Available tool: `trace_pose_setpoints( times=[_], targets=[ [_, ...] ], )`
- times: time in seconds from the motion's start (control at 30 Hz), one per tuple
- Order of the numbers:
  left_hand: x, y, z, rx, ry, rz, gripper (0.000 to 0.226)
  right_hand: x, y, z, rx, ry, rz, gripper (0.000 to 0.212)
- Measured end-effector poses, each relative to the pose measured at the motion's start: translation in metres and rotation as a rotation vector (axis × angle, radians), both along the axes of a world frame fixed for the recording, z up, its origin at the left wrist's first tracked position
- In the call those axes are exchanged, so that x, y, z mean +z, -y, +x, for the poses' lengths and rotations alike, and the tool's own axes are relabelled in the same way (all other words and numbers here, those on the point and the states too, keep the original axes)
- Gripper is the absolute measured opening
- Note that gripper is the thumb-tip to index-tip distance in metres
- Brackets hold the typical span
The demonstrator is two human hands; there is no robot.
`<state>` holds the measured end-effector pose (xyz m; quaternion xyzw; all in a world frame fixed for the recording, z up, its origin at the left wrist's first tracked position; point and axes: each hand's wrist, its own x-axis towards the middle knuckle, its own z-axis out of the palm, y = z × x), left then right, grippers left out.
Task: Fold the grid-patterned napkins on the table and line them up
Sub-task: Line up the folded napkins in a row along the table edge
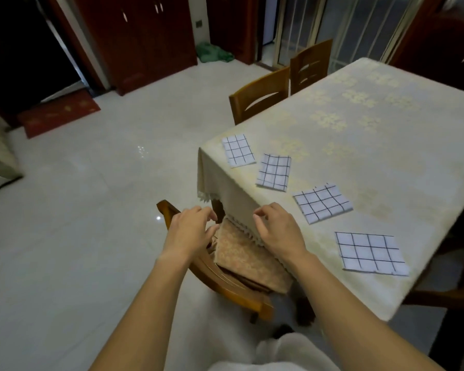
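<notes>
Lying in a slanted row along the table's (359,156) near edge, four grid-patterned napkins are all folded flat and set well apart from one another. The farthest napkin (239,150) and the second napkin (274,171) lie ahead of the right fingertips and a little to their right, each with its long axis running away from the person, tilted slightly. The third napkin (322,202) lies just right of the right hand's knuckles, with its long axis across the view and rising to the right. The nearest napkin (371,254) sits right of the right wrist, also lengthwise across the view, its right end dipping a little.

Bare tablecloth stretches beyond the row to the right of the fingers. On the other side of the row, the cloth's lace hem drops off directly under the right hand. The farthest napkin lies close to the table's corner.

Both forearms reach forward, bare, palms down. The left hand (190,231) hovers over the wooden chair (225,279) tucked at the table's edge, its fingers (206,214) loosely curled, slightly spread and holding nothing. The right hand (276,231) is over the hanging edge of the cloth, fingers bent loosely downward and gripping nothing. Whether their tips touch the cloth cannot be told. A narrow gap with the chair's cushion (241,253) below separates the two sets of fingertips.
</notes>
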<state>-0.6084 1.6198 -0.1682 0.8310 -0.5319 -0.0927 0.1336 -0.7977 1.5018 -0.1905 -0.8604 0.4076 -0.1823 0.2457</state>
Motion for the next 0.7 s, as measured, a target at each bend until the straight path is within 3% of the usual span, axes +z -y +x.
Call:
trace_pose_setpoints(
  times=[0.3, 0.47, 0.7],
  targets=[
    [-0.006, 0.009, 0.053, 0.054, -0.034, 0.091, 0.023, -0.010, 0.033, 0.087, 0.014, 0.063, 0.087, 0.020],
    [0.004, 0.048, 0.097, 0.056, -0.032, 0.046, 0.030, -0.009, 0.048, 0.134, 0.002, 0.126, 0.130, 0.022],
    [-0.014, 0.103, 0.163, -0.143, -0.048, 0.098, 0.031, -0.019, 0.082, 0.152, -0.200, -0.051, 0.107, 0.024]
  ],
)
